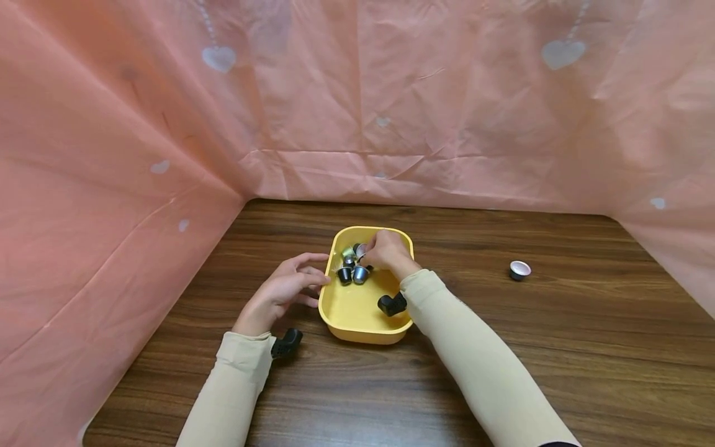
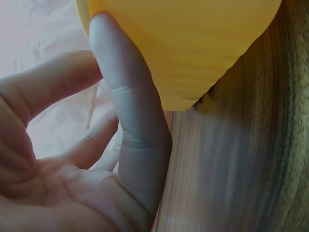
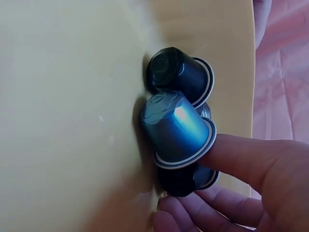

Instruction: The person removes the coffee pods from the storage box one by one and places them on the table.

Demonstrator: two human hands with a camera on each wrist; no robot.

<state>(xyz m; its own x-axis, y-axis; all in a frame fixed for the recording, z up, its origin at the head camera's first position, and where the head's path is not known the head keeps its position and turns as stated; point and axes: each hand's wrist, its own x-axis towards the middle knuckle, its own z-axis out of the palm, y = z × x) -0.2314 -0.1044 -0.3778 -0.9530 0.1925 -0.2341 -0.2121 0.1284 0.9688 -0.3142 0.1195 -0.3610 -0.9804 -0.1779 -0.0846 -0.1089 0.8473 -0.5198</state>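
A yellow tray (image 1: 365, 335) stands on the wooden table, with several coffee capsules (image 1: 344, 275) gathered in its far left part. Over its left rim my left hand (image 1: 282, 287) has loosely spread fingers, and a fingertip (image 2: 104, 34) meets the tray wall in the left wrist view. My right hand (image 1: 388, 253) reaches inside, its curled fingers pinching a white-lidded capsule (image 1: 360, 249). In the right wrist view the thumb tip is hidden behind a blue capsule (image 3: 176, 128). Black capsules lie beside that one, above (image 3: 176, 72) and below (image 3: 183, 180) it.
Another capsule with a pale lid (image 1: 519, 269) sits on the table (image 1: 581, 323) to the right of the tray. Pink sheeting with hearts (image 1: 419, 112) hangs behind and at both sides. A black wrist device (image 1: 393, 304) on the right wrist overlaps the tray.
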